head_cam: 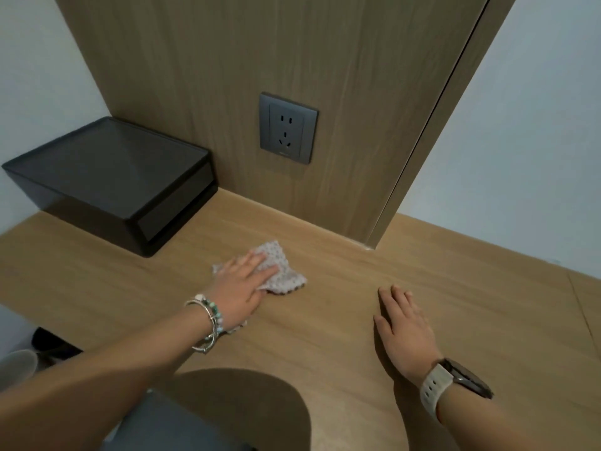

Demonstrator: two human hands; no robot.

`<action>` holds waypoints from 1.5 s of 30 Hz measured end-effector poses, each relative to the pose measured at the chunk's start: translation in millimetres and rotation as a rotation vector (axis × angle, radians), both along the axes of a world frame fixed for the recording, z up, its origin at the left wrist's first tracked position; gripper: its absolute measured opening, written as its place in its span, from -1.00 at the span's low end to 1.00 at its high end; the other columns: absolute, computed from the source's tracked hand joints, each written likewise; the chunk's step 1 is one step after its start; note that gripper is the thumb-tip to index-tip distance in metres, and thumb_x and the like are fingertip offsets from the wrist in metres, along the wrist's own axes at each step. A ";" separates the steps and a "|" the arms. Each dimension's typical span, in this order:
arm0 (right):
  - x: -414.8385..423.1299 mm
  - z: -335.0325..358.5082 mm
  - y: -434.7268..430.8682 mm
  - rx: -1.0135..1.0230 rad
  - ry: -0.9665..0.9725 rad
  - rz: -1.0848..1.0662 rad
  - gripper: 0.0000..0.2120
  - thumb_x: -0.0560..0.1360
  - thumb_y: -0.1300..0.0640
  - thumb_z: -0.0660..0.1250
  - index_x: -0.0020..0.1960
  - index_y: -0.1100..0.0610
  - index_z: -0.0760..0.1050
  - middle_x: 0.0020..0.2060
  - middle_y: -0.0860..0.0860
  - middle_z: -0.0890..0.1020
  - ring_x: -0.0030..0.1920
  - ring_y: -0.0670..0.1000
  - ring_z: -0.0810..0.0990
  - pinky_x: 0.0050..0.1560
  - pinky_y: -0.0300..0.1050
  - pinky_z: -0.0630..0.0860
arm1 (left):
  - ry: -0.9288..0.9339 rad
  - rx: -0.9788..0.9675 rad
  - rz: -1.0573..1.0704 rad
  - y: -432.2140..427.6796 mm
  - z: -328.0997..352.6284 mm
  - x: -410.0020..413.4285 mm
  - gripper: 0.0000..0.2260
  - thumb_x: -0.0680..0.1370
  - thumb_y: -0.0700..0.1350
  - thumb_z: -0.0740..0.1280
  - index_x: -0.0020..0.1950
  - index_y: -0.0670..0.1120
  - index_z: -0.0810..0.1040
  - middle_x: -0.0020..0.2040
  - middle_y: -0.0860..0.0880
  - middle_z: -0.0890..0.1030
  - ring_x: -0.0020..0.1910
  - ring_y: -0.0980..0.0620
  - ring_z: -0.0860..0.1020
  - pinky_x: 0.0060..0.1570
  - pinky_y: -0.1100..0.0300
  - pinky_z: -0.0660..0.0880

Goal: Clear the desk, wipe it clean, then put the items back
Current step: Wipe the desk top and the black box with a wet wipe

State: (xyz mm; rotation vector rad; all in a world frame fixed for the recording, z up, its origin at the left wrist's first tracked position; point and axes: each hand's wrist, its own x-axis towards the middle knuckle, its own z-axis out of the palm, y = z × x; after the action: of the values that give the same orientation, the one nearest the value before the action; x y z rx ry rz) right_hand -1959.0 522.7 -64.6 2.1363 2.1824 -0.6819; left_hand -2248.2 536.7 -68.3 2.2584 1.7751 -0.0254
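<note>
A light grey speckled cloth [282,267] lies on the wooden desk [341,320], near its middle. My left hand [242,286], with bracelets on the wrist, presses flat on the cloth with straight fingers. My right hand [405,330], a watch on its wrist, rests flat on the bare desk to the right, fingers straight and holding nothing.
A black box [110,177] with a drawer front stands at the back left against the wood wall panel. A dark power socket [287,127] is set in that panel. A pale round thing [18,366] lies below the desk's left edge.
</note>
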 end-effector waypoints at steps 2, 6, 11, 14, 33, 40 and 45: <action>-2.0 -0.5 -1.1 0.010 0.002 -0.005 -0.49 0.65 -0.02 -0.04 0.54 -0.02 -0.12 0.54 -0.03 -0.13 0.53 -0.01 -0.19 0.48 -0.10 -0.18 | -0.016 -0.043 -0.251 -27.7 2.8 22.6 -0.51 0.62 -0.07 0.01 0.50 0.21 -0.08 0.46 0.17 -0.24 0.44 0.14 -0.33 0.36 0.19 -0.39; 0.4 -0.5 -0.5 0.030 0.001 0.005 -0.49 0.65 -0.02 -0.03 0.54 -0.02 -0.13 0.54 -0.04 -0.13 0.53 -0.01 -0.20 0.48 -0.09 -0.16 | -0.046 -0.032 -0.192 -5.0 7.8 9.2 -0.38 0.56 -0.30 0.10 0.51 0.16 0.02 0.51 0.17 -0.08 0.49 0.16 -0.16 0.46 0.17 -0.20; 3.2 -1.3 -0.5 0.034 0.026 0.029 -0.49 0.65 -0.02 -0.01 0.54 -0.03 -0.09 0.54 -0.05 -0.12 0.53 -0.02 -0.20 0.47 -0.11 -0.17 | -0.054 -0.059 0.129 31.7 5.0 -27.5 -0.51 0.60 -0.15 0.04 0.52 0.05 0.08 0.55 0.03 -0.01 0.52 0.06 -0.09 0.46 0.10 -0.10; 5.1 -0.8 0.4 0.029 0.080 0.038 -0.51 0.65 -0.01 0.00 0.54 -0.03 -0.02 0.54 -0.04 -0.09 0.53 -0.02 -0.18 0.47 -0.11 -0.18 | -0.081 -0.056 0.094 7.1 0.4 -16.2 -0.42 0.46 0.01 -0.09 0.52 0.09 0.08 0.55 0.07 -0.01 0.52 0.09 -0.10 0.45 0.13 -0.13; 88.8 -0.6 -137.0 0.233 0.370 -0.040 -0.70 0.57 0.27 0.20 0.28 0.14 0.46 0.28 0.02 0.48 0.42 0.04 0.30 0.41 -0.11 0.17 | -0.100 -0.065 0.034 -146.0 -3.2 95.3 -0.35 0.38 -0.04 -0.09 0.51 0.12 0.08 0.54 0.09 0.00 0.52 0.11 -0.11 0.47 0.16 -0.16; 136.6 4.8 -194.4 0.304 0.245 -0.101 -0.70 0.56 0.20 0.22 0.27 0.06 0.46 0.22 -0.04 0.51 0.26 -0.03 0.43 0.30 -0.13 0.28 | -0.013 -0.002 -0.069 -183.2 2.1 152.4 -0.46 0.57 -0.25 0.07 0.51 0.09 0.10 0.54 0.09 0.02 0.52 0.11 -0.06 0.47 0.16 -0.08; 155.2 12.5 -211.0 0.353 0.214 -0.130 -0.68 0.57 0.17 0.20 0.30 0.02 0.44 0.29 -0.06 0.48 0.32 -0.04 0.39 0.34 -0.11 0.22 | -0.077 -0.135 -0.350 -213.1 14.9 208.3 -0.52 0.58 -0.25 0.09 0.48 0.06 0.23 0.51 0.06 0.18 0.49 0.08 0.14 0.45 0.15 0.06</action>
State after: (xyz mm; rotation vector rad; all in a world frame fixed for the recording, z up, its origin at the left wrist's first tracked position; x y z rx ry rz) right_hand -1803.7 311.7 -52.1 2.4975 2.4483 -0.5925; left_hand -2039.9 323.6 -53.5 2.4041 1.2810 -0.1200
